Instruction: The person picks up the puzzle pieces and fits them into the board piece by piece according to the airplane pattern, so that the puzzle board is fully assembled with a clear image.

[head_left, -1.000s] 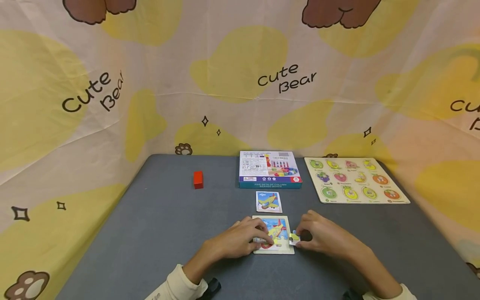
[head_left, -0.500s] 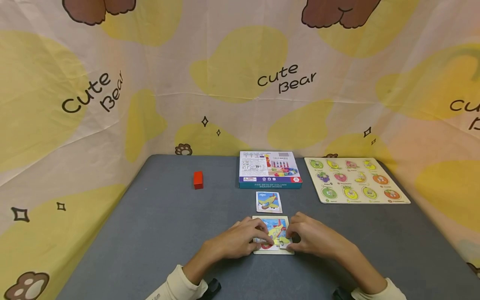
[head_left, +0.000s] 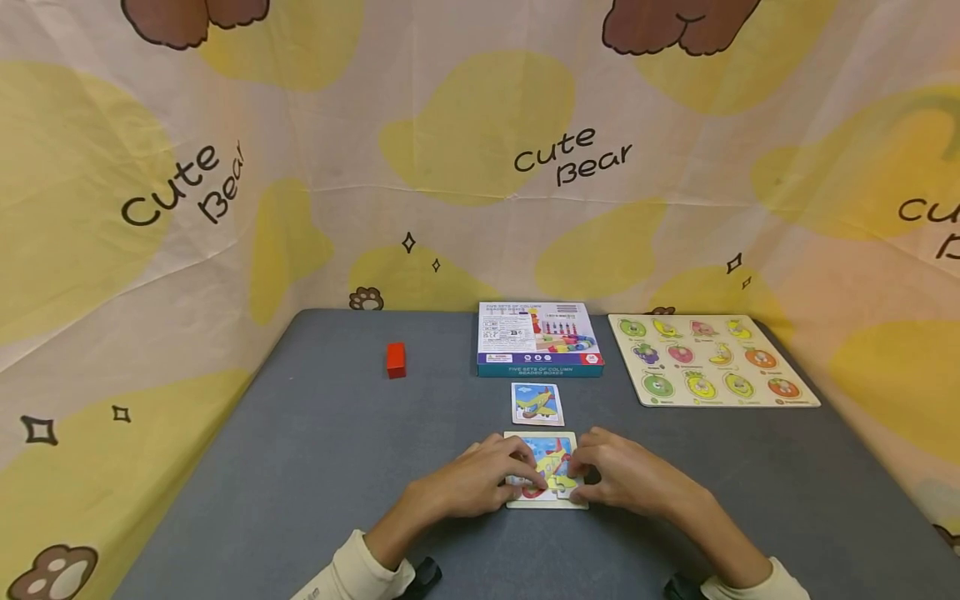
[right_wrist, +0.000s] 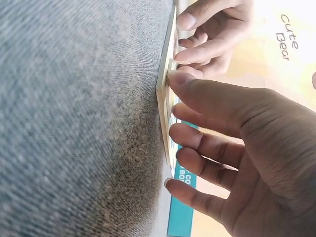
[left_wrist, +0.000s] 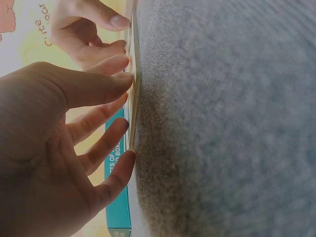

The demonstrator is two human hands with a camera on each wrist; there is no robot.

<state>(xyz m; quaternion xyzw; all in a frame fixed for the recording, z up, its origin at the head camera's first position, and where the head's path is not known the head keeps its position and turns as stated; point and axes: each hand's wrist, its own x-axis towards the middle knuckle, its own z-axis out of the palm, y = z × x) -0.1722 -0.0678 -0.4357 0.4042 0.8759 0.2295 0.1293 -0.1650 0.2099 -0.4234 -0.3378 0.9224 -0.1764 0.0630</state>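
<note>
A square jigsaw puzzle [head_left: 551,505] with a yellow airplane picture in a pale frame lies flat before me. My left hand [head_left: 483,477] rests on its left part, its spread fingertips touching the picture and frame, as the left wrist view shows. My right hand [head_left: 622,471] holds a puzzle piece [head_left: 564,492] between thumb and fingers over the lower right corner of the picture. In the right wrist view the thumb [right_wrist: 185,81] presses at the piece's near edge. Fingers hide parts of the picture. Just behind lies a small card [head_left: 537,404] with a matching airplane.
A teal-sided flat box [head_left: 540,337] stands at the back middle of the grey table [head_left: 300,467]. To its right lies a fruit puzzle board [head_left: 712,367]. A red block [head_left: 396,361] is at the back left. A printed cloth [head_left: 465,167] hangs behind and around.
My right hand has moved left with the puzzle piece, from beside the frame to the picture's lower right corner, and shifted slightly further left since. My left hand has stayed in place.
</note>
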